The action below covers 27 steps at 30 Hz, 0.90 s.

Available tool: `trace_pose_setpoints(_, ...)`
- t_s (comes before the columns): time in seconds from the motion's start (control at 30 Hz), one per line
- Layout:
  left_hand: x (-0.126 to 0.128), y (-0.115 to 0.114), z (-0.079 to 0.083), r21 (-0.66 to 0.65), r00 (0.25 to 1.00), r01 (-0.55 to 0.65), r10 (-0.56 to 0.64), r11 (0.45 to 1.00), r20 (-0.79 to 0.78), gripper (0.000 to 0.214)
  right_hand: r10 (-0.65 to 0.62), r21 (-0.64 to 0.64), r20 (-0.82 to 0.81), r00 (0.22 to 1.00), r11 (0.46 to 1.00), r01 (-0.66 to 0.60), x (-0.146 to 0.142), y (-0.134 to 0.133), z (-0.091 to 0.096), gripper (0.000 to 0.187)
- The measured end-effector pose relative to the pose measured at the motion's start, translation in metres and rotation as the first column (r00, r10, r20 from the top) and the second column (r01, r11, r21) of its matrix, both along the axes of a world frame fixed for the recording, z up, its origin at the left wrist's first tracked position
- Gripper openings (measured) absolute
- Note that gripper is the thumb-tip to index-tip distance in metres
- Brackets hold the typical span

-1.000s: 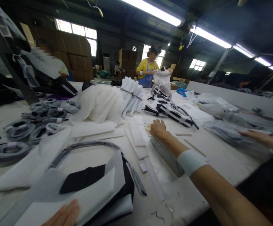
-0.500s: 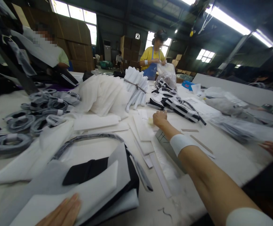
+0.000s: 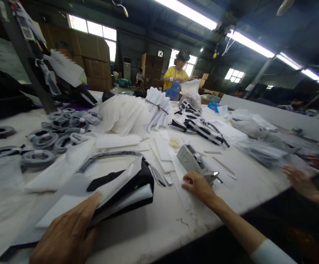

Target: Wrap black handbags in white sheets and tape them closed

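Note:
My left hand (image 3: 74, 223) grips the near side of a black bag (image 3: 146, 196), its thumb underneath and its fingers on top. Thin white foam sheet (image 3: 115, 179) wraps part of the bag, and a plastic-covered strap (image 3: 110, 156) loops out behind it. My right hand (image 3: 199, 186) is closed in a pinch just in front of a grey tape dispenser (image 3: 188, 157) marked with pen. Whatever lies between those fingertips, if anything, is too small to make out. White foam pieces (image 3: 163, 150) lie left of the dispenser.
Coiled grey straps (image 3: 38, 157) lie at the left. Stacked foam sheets (image 3: 123, 115), a tied white bundle (image 3: 158, 110) and black-and-white straps (image 3: 200, 128) stand farther back. Another person's hand (image 3: 299, 181) rests near plastic bags (image 3: 261, 150) at the right. A worker in yellow (image 3: 173, 73) stands behind the table.
My right hand has come back toward me from the far end of the tape dispenser, which is now uncovered. My left hand has wrapped around the bag's near side and tilted it up.

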State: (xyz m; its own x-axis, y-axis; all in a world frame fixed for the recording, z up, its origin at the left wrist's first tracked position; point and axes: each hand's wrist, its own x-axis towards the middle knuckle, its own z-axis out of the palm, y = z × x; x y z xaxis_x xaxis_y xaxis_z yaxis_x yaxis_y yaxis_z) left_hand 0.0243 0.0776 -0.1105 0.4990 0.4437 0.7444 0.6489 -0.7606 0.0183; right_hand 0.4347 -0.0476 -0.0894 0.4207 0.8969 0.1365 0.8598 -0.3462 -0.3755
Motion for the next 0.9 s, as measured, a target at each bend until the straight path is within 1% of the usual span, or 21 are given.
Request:
trace_pose_setpoints(0.03, 0.002, -0.002, 0.005, -0.002, 1.000, -0.026, 0.026, 1.000, -0.012, 0.053, -0.004, 0.035, -0.032, 0.999, 0.999, 0.005, -0.002, -0.004, -0.008, 0.005)
trace_pose_setpoints(0.1, 0.005, -0.006, 0.013, 0.048, 0.998, -0.045, 0.047, 0.998, -0.044, 0.053, -0.013, 0.101, -0.057, 0.998, 0.995, 0.018, -0.005, -0.008, -0.018, 0.009)
trace_pose_setpoints(0.2, 0.010, -0.010, 0.021, 0.102, 0.998, -0.055, 0.059, 0.993, -0.037, 0.049, -0.025, 0.145, -0.049, 0.999, 0.989, 0.031, -0.007, -0.008, -0.017, 0.016)
trace_pose_setpoints(0.27, 0.011, -0.010, 0.023, 0.112, 0.997, -0.061, 0.066, 0.992, -0.036, 0.046, -0.025, 0.165, -0.040, 0.999, 0.986, 0.031, -0.006, -0.006, -0.009, 0.019)
trace_pose_setpoints(0.33, 0.012, -0.010, 0.025, 0.117, 0.997, -0.071, 0.075, 0.991, -0.025, 0.045, -0.033, 0.227, -0.045, 0.998, 0.973, 0.042, -0.007, -0.002, 0.005, 0.019)
trace_pose_setpoints(0.4, 0.011, -0.009, 0.027, 0.133, 0.996, -0.084, 0.085, 0.988, -0.003, 0.044, -0.033, 0.305, -0.112, 0.993, 0.950, 0.066, -0.016, 0.002, 0.020, 0.018)
trace_pose_setpoints(0.47, 0.011, -0.007, 0.032, 0.149, 0.994, -0.106, 0.104, 0.983, 0.022, 0.041, 0.027, 0.367, -0.228, 0.973, 0.928, 0.060, -0.037, 0.005, 0.032, 0.019)
trace_pose_setpoints(0.53, 0.011, -0.004, 0.037, 0.138, 0.989, -0.143, 0.137, 0.980, 0.048, 0.038, 0.170, 0.407, -0.320, 0.932, 0.913, -0.026, -0.070, 0.007, 0.036, 0.019)
trace_pose_setpoints(0.57, 0.010, -0.002, 0.040, 0.123, 0.985, -0.167, 0.160, 0.978, 0.068, 0.036, 0.257, 0.419, -0.343, 0.904, 0.903, -0.097, -0.089, 0.007, 0.034, 0.017)
trace_pose_setpoints(0.63, 0.010, 0.000, 0.045, 0.091, 0.972, -0.215, 0.204, 0.972, 0.113, 0.035, 0.433, 0.396, -0.364, 0.825, 0.873, -0.284, -0.128, 0.006, 0.022, 0.015)
trace_pose_setpoints(0.67, 0.009, 0.001, 0.046, 0.081, 0.967, -0.232, 0.220, 0.969, 0.131, 0.035, 0.527, 0.374, -0.360, 0.769, 0.837, -0.399, -0.145, 0.005, 0.014, 0.014)
trace_pose_setpoints(0.73, 0.007, 0.002, 0.047, 0.067, 0.961, -0.246, 0.234, 0.967, 0.144, 0.035, 0.710, 0.313, -0.331, 0.622, 0.705, -0.637, -0.171, 0.003, 0.000, 0.015)
trace_pose_setpoints(0.77, 0.007, 0.002, 0.047, 0.059, 0.961, -0.245, 0.235, 0.968, 0.144, 0.035, 0.762, 0.288, -0.334, 0.555, 0.643, -0.709, -0.178, 0.002, -0.004, 0.015)
trace_pose_setpoints(0.8, 0.006, 0.002, 0.046, 0.051, 0.962, -0.240, 0.231, 0.969, 0.143, 0.035, 0.779, 0.277, -0.358, 0.515, 0.616, -0.738, -0.180, 0.002, -0.007, 0.015)
trace_pose_setpoints(0.83, 0.005, 0.002, 0.046, 0.045, 0.964, -0.231, 0.222, 0.972, 0.143, 0.035, 0.759, 0.281, -0.393, 0.519, 0.637, -0.718, -0.178, 0.003, -0.006, 0.014)
trace_pose_setpoints(0.87, 0.005, 0.002, 0.045, 0.041, 0.967, -0.219, 0.212, 0.975, 0.142, 0.035, 0.705, 0.288, -0.430, 0.564, 0.699, -0.655, -0.172, 0.005, -0.004, 0.014)
trace_pose_setpoints(0.9, 0.005, 0.001, 0.045, 0.041, 0.969, -0.208, 0.201, 0.977, 0.142, 0.035, 0.623, 0.297, -0.453, 0.637, 0.780, -0.552, -0.163, 0.009, -0.002, 0.015)
